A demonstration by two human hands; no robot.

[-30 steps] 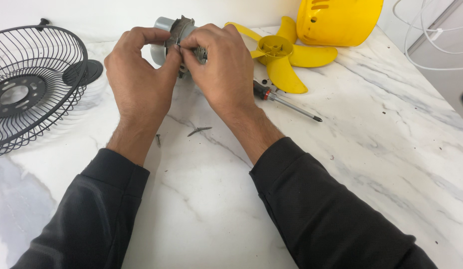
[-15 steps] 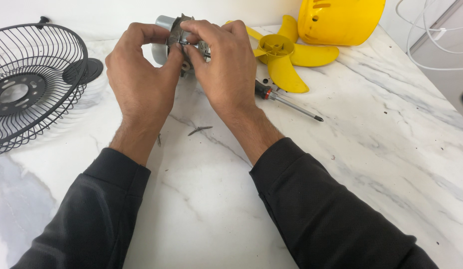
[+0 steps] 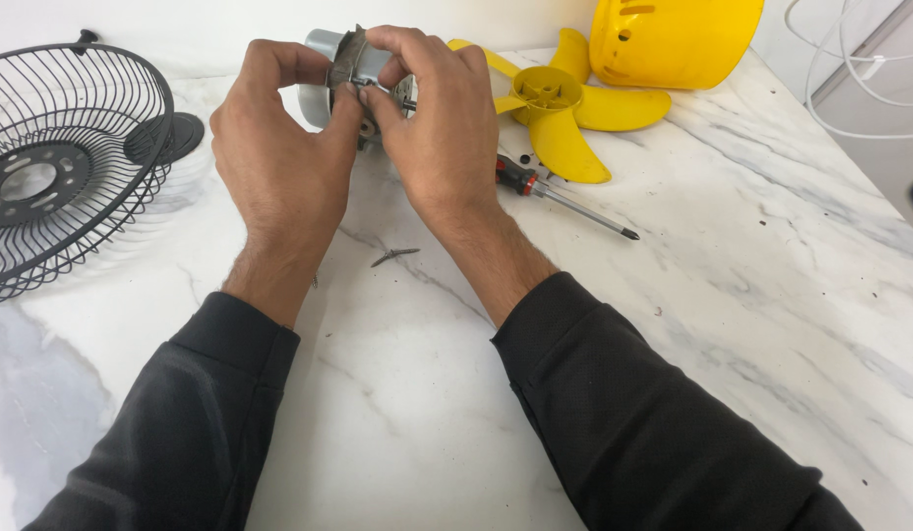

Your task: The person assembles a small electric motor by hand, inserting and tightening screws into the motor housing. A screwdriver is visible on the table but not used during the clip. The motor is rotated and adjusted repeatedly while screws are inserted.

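Motor (image 3: 330,61) mostly hidden, pinched by both hands: left hand (image 3: 279,167), right hand (image 3: 441,138); detail unclear.

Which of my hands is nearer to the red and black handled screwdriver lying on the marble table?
Right. The right hand sits just left of the red and black handled screwdriver, its edge almost at the handle; the left hand is farther left, beyond the right hand.

fan motor (image 3: 350,71) | grey metal, dusty | held above marble, probably tilted
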